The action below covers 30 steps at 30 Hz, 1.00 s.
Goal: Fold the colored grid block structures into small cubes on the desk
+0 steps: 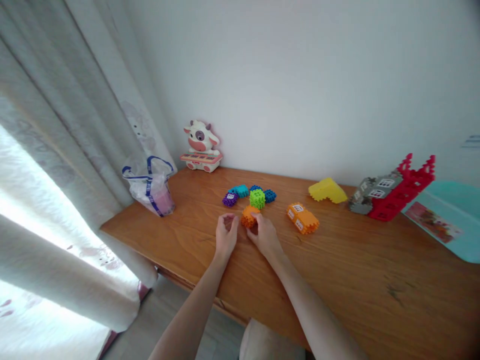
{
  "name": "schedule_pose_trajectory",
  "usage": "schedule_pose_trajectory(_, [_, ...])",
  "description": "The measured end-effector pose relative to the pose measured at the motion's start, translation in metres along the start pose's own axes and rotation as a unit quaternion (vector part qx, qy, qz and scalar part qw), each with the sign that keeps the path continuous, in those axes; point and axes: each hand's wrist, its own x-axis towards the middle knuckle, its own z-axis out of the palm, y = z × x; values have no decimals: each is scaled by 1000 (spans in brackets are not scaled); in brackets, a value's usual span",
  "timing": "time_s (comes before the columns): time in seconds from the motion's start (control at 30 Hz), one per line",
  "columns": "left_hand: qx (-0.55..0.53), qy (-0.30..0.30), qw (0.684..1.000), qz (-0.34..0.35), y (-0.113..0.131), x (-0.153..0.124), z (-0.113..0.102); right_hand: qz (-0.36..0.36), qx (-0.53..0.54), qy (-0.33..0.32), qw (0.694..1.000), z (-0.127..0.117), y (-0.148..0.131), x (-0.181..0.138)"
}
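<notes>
An orange toothed-edge building-block cube [248, 216] is held in my right hand [265, 236], with the thumb and fingers on its right side. My left hand [226, 235] is just left of the cube, its fingers loosely curved and apart, and nothing shows in them. Right behind the cube sits a lime green block cube [257, 198]. Dark blue pieces [269, 195], a teal piece [242, 190] and a purple block with a window [230, 199] lie around it. To the right rests a longer orange block shape with windows [302, 218].
On the wooden table [337, 280] are a yellow roof-like piece [327, 190], a grey and red block building [390, 192] and a pale teal box [442, 220] at right. A cow piano toy [201, 146] and a clear bag [152, 187] stand at left, near the curtain [75, 100].
</notes>
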Motion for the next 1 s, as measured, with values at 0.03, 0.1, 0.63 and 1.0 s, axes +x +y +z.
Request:
schedule_pose_trajectory(0.03, [2, 13, 1000, 2, -1, 1, 0, 4, -4, 1, 1000, 8, -2, 9])
schedule_pose_trajectory(0.1, [9, 13, 1000, 14, -3, 1, 3, 14, -12, 3, 1000, 21, -5, 23])
schedule_pose_trajectory(0.63, [64, -9, 997, 38, -6, 2, 1, 32, -88, 18, 995, 34, -7, 34])
schedule_pose_trajectory(1.0, [140, 1, 988, 70, -4, -5, 3, -103, -45, 61, 992, -6, 3, -18])
